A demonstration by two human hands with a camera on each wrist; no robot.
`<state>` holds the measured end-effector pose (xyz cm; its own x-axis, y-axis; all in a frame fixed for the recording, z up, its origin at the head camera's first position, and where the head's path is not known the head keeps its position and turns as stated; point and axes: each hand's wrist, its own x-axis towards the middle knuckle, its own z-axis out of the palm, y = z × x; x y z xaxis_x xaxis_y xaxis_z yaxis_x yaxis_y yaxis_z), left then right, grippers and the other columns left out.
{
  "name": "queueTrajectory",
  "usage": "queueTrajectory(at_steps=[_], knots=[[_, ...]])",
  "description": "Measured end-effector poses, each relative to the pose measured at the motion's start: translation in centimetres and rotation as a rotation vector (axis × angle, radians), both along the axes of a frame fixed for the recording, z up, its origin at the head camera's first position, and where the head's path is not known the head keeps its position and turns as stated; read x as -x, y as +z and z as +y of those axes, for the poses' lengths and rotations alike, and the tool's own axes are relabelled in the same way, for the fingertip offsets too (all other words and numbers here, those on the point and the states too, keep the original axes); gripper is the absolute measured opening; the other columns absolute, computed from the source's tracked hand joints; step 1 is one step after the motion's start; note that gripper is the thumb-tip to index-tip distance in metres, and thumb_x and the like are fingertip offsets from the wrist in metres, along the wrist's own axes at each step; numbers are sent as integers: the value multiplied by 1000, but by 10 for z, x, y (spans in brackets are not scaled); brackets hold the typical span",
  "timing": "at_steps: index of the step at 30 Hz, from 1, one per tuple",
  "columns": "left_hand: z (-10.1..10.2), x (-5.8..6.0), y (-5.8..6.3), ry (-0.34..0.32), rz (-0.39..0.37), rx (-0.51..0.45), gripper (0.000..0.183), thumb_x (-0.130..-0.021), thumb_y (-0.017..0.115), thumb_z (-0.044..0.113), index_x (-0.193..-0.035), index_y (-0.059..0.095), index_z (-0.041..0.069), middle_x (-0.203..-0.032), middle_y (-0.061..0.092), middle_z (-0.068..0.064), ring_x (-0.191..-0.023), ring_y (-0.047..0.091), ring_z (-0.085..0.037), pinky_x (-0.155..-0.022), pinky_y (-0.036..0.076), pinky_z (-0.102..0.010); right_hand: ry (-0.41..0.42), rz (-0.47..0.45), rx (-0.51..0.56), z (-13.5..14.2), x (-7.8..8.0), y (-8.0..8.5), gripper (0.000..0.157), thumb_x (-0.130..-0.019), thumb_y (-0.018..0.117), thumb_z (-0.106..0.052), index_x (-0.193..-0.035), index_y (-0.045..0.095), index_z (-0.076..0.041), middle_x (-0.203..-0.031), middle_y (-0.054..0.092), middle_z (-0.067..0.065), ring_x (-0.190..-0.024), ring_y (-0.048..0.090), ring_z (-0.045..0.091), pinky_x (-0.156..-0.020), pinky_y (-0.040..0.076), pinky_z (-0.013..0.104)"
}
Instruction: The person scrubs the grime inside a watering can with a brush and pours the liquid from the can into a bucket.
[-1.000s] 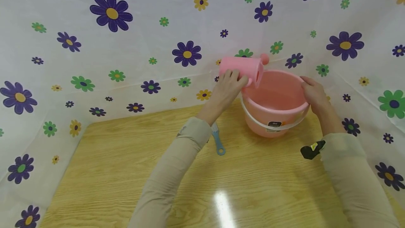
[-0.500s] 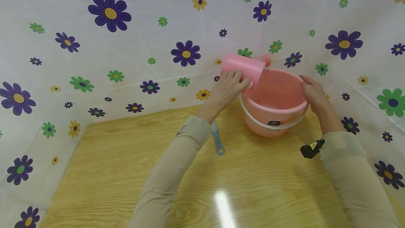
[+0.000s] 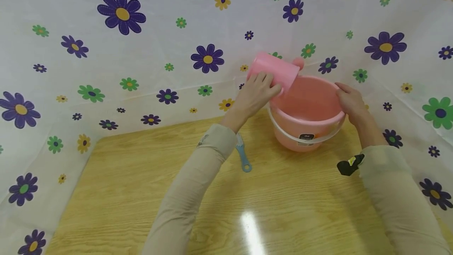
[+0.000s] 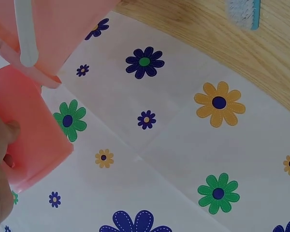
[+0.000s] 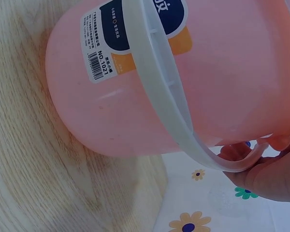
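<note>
A pink plastic cup (image 3: pixel 274 69) is tipped over the left rim of a pink bucket (image 3: pixel 301 133), its mouth facing down into the bucket. My left hand (image 3: pixel 256 94) grips the cup from the near side; in the left wrist view the cup (image 4: pixel 34 140) lies close against the bucket's rim, and a thumb shows on it. With my right hand (image 3: pixel 351 101) I hold the bucket's right rim, and in the right wrist view the fingers curl around it beside the white handle (image 5: pixel 159 92). The handle hangs down across the bucket's front. What is inside the cup is hidden.
A blue-handled brush (image 3: pixel 244 156) lies on the wooden table (image 3: pixel 141 192) left of the bucket, its bristles (image 4: pixel 241 12) white. A white flower-print sheet (image 3: pixel 159 50) rises behind and at both sides. A black strap end sticks out from the right sleeve (image 3: pixel 389 176).
The cup has tilted further, its base rising and its mouth turning down toward the bucket. The left hand has turned with it. The right hand and the bucket stay almost in place.
</note>
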<state>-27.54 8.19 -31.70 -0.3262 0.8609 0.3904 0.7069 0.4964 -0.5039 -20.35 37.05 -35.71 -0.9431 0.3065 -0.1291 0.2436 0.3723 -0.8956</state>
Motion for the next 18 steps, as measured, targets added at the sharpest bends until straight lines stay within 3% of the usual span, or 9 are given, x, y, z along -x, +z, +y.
queueTrajectory(at_steps=[11, 18], knots=[[5, -1, 9, -13, 90, 56, 20, -102, 43, 0, -109, 53, 16, -107, 52, -7, -98, 48, -26, -83, 41, -34, -3, 3, 0, 3, 0, 1, 59, -106, 21, -41, -159, 14, -13, -162, 17, 20, -146, 23, 42, -115, 26, 57], [9, -2, 12, -9, 102, 67, 21, -101, 45, 0, -110, 55, 16, -109, 53, -7, -100, 50, -25, -82, 42, -34, -10, -11, 1, 0, 0, 2, 60, -106, 22, -41, -159, 14, -13, -162, 19, 20, -145, 26, 42, -115, 27, 56]])
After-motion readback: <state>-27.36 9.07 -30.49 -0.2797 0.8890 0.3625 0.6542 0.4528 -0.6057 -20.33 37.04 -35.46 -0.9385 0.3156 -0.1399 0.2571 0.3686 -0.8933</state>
